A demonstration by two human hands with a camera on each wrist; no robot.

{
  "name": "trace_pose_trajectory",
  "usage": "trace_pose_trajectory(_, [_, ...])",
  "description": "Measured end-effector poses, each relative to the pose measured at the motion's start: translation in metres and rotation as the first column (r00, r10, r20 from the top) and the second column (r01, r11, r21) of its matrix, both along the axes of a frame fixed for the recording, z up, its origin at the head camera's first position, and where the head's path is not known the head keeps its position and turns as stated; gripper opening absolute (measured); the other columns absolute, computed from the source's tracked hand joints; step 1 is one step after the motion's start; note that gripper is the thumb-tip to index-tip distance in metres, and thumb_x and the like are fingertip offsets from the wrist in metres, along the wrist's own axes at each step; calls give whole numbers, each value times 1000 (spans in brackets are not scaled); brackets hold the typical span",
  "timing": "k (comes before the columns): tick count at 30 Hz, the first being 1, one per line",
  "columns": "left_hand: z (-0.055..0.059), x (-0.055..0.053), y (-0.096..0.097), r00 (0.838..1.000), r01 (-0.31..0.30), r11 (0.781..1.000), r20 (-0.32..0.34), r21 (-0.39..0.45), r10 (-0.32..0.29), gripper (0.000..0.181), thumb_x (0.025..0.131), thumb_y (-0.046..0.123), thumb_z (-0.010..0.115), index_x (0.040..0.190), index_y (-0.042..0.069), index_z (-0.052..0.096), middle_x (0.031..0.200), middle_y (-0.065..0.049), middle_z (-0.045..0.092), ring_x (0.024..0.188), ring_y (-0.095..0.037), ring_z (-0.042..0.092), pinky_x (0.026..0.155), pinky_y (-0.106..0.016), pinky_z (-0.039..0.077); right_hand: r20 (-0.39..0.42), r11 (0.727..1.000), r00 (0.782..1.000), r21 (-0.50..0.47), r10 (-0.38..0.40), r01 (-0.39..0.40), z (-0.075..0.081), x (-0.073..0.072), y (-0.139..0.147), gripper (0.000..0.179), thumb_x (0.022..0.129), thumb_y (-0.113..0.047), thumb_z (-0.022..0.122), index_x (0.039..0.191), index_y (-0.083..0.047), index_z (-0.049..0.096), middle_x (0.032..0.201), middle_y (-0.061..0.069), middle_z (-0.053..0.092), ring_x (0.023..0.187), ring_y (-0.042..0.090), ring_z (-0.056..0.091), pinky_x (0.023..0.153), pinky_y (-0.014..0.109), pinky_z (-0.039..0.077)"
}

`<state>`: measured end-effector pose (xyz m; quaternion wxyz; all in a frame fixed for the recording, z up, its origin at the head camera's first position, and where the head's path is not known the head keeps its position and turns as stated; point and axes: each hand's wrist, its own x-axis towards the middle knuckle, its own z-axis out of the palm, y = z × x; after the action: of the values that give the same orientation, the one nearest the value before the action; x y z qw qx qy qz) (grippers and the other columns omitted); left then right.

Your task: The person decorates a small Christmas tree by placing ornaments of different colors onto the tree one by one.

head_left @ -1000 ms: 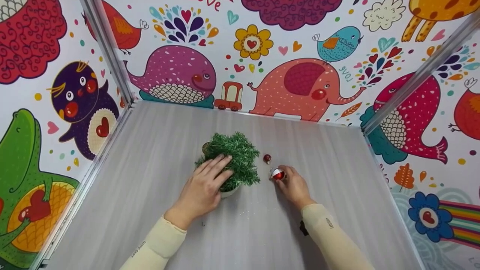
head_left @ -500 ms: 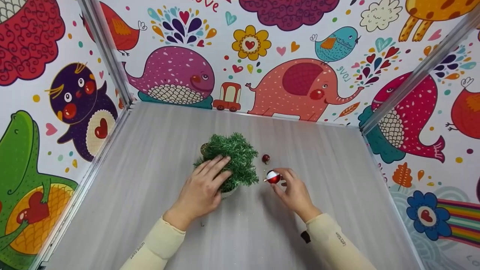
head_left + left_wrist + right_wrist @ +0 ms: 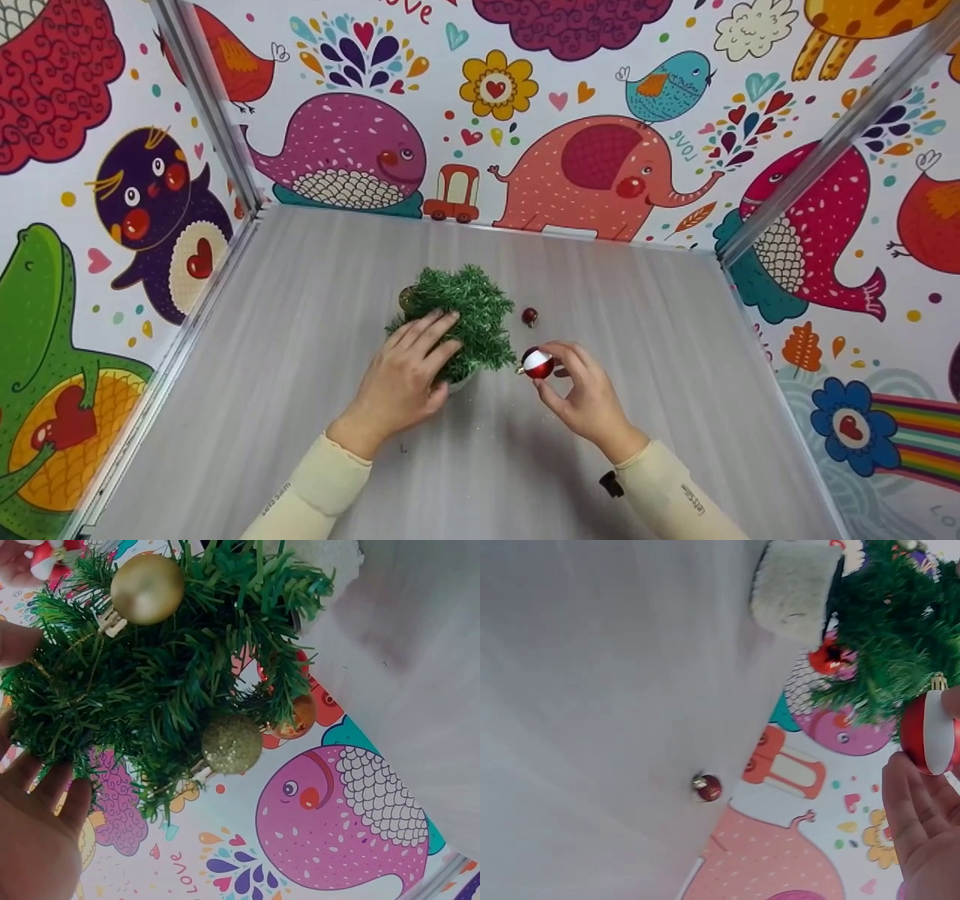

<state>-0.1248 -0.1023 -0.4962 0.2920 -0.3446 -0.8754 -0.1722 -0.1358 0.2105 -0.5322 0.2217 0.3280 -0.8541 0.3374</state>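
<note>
A small artificial Christmas tree (image 3: 472,311) in a pale pot (image 3: 795,592) stands mid-table. My left hand (image 3: 409,367) holds its foliage at the near left, thumb and fingers on either side of some branches. A shiny gold bauble (image 3: 148,589), a glittery gold bauble (image 3: 232,744) and a coppery bauble (image 3: 295,717) hang on the tree in the left wrist view. To the tree's right, my right hand (image 3: 589,390) pinches a red and white bauble (image 3: 538,363) between thumb and fingers. Its gold cap points toward the tree, apart from the branches.
A small dark red bauble (image 3: 530,316) lies on the table right of the tree, beyond my right hand. Printed cartoon panels (image 3: 337,150) wall in the grey table (image 3: 322,262) at the back and sides, with metal posts at the corners.
My right hand has brought the red and white bauble leftward and nearer to me, toward the tree's right side. My left hand stays on the tree.
</note>
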Motion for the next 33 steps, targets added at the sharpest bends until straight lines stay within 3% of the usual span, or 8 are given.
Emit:
trace_pose_trajectory(15, [2,1,1,999,-2,999,-48,32,4,48,69,26,82,112,11,69,144,-10,52,136,-30,43,109,-46,36,-8,984,988,-95,154,-154,18,17,-30,51,84,-7,76,132,-7,59,127,1,58,95,13,65,71,30,58])
trace_pose_trajectory(24, [2,3,4,993,17,999,-120,31,-14,46,71,27,83,112,12,71,145,-10,52,137,-29,43,109,-44,34,-4,968,978,-145,209,-207,16,19,-44,54,81,0,78,131,-3,59,125,8,60,93,18,67,71,29,58])
trace_pose_trajectory(33, [4,8,10,983,58,998,-175,-2,-58,29,76,26,83,104,19,75,145,-7,53,138,-25,42,109,-43,36,35,961,974,-173,225,-216,13,19,-52,56,80,0,79,131,-3,59,122,10,64,93,21,67,68,34,59])
